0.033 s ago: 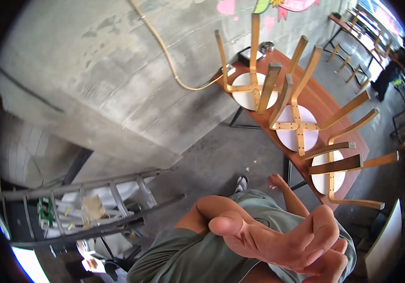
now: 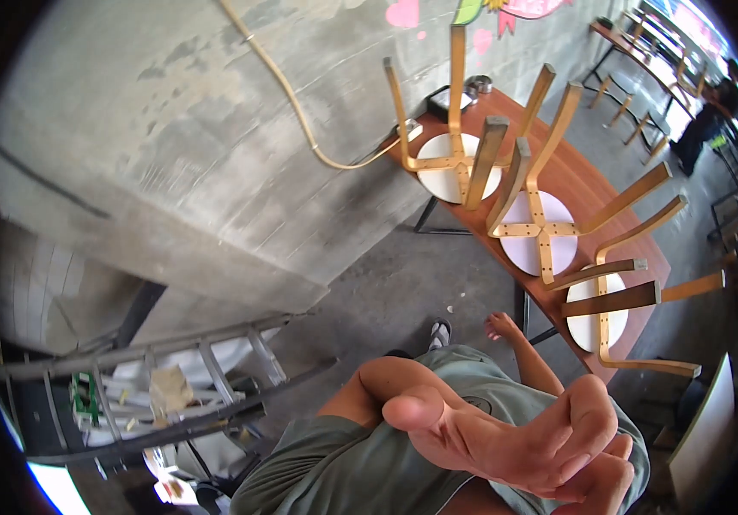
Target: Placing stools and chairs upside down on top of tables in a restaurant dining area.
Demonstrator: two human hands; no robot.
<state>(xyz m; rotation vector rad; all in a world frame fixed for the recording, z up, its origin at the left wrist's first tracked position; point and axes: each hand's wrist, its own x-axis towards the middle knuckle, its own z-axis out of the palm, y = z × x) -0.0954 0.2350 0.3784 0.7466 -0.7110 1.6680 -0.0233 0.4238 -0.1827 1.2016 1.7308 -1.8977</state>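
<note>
Resting beyond right grip [image 2: 500, 326], lilac stool [image 2: 540, 231]

1. The left hand's [image 2: 515, 442] lowest finger runs off the lower edge.
2. Upturned stools [image 2: 540, 230] hide parts of the surface [image 2: 596, 176]; their seat tops face down, out of sight.
3. The distant person [image 2: 705, 129] is blurred.
4. The upper edge cuts the pink wall decoration [image 2: 534, 8].

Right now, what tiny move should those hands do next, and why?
Perhaps lift the right hand a little toward the table. It looks empty and appears low beside the table's edge, while three upturned stools rest on top with their legs sticking up, so slow seems wisest.
</note>
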